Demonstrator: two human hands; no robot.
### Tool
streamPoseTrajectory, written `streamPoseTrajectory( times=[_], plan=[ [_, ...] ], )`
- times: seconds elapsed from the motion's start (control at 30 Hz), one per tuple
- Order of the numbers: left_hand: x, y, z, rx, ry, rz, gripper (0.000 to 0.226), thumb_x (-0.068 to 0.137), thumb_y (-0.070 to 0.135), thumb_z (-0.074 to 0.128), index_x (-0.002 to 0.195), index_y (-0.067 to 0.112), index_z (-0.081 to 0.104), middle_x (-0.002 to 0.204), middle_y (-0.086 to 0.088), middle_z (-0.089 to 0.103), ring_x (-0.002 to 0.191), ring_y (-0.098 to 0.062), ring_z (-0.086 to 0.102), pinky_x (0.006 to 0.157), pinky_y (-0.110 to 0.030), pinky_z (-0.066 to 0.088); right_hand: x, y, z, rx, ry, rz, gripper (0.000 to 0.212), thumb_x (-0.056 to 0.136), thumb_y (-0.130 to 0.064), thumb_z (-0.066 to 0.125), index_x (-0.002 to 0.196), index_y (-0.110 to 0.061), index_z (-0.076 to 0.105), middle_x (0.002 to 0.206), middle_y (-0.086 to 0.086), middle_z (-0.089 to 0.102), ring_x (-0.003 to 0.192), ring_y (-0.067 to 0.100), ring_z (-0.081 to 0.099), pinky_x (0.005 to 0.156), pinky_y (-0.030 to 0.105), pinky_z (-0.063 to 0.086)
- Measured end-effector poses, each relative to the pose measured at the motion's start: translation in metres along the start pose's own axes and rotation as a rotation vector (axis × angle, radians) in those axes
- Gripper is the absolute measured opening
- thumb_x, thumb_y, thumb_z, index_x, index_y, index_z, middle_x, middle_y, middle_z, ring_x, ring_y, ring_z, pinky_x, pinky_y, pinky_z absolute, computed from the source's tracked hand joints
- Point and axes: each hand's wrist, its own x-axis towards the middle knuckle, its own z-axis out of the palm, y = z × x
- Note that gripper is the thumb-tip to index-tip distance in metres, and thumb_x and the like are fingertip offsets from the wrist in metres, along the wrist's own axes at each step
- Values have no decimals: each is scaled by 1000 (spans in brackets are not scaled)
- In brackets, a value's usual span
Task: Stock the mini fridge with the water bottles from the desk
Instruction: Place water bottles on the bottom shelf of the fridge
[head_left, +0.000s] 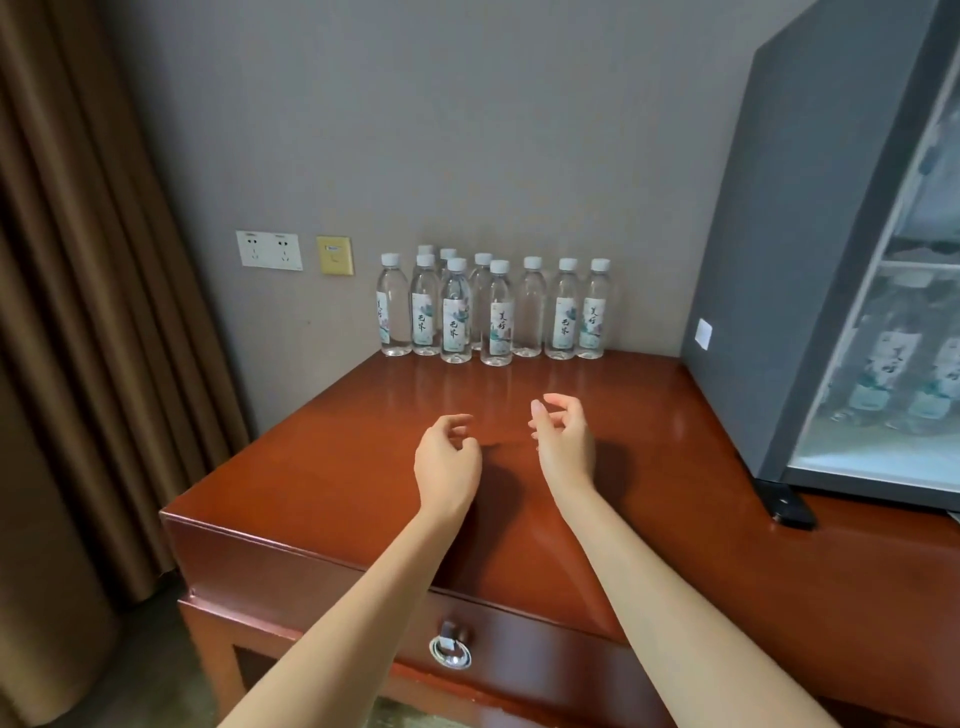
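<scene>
The desk (337, 467) is reddish wood, lacquered smooth and glossy enough to reflect. Its drawer's ring pull (451, 652) is shiny metal. The water bottles (456, 312) are clear plastic with matt white caps (456, 264); their labels may be paper. The mini fridge (779, 260) has a matt grey side and a glass door (909, 364). The curtain (78, 312) is brown cloth.

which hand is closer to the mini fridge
Right. The right hand is over the desk, to the left of the mini fridge. The left hand is farther left, on the right hand's far side.
</scene>
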Motion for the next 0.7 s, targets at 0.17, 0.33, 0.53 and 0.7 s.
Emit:
streamPoseTrajectory(
  times=[0.17, 0.33, 0.53, 0.7],
  plan=[
    [30, -1, 17, -12, -2, 5, 33, 85, 7, 51, 113, 19, 65, 99, 7, 63, 93, -13, 60, 87, -32, 50, 34, 6, 21, 100, -49, 23, 26, 94, -32, 58, 116, -17, 58, 91, 5, 67, 81, 17, 65, 84, 42, 54],
    [67, -5, 38, -84, 5, -3, 35, 84, 10, 55, 117, 18, 64, 106, 5, 66, 97, -9, 60, 84, -22, 43, 65, 10, 34, 306, -72, 31, 22, 98, -21, 54, 116, -8, 57, 82, 0, 62, 75, 10, 59, 69, 21, 49],
    [109, -7, 64, -189, -102, 21, 54, 86, 12, 59, 138, 18, 49, 135, 1, 55, 124, -11, 50, 106, -33, 41, 104, 11, 52, 406, -125, 56, 20, 99, -24, 53, 115, -12, 56, 107, 6, 63, 101, 15, 60, 92, 33, 49],
    [143, -8, 83, -319, -152, -4, 63, 89, 13, 61, 147, 19, 36, 148, 1, 42, 135, -16, 41, 112, -34, 35, 140, 17, 73, 444, -141, 56, 21, 99, -26, 52, 116, -15, 57, 108, -3, 62, 108, 12, 55, 105, 36, 43]
  ],
)
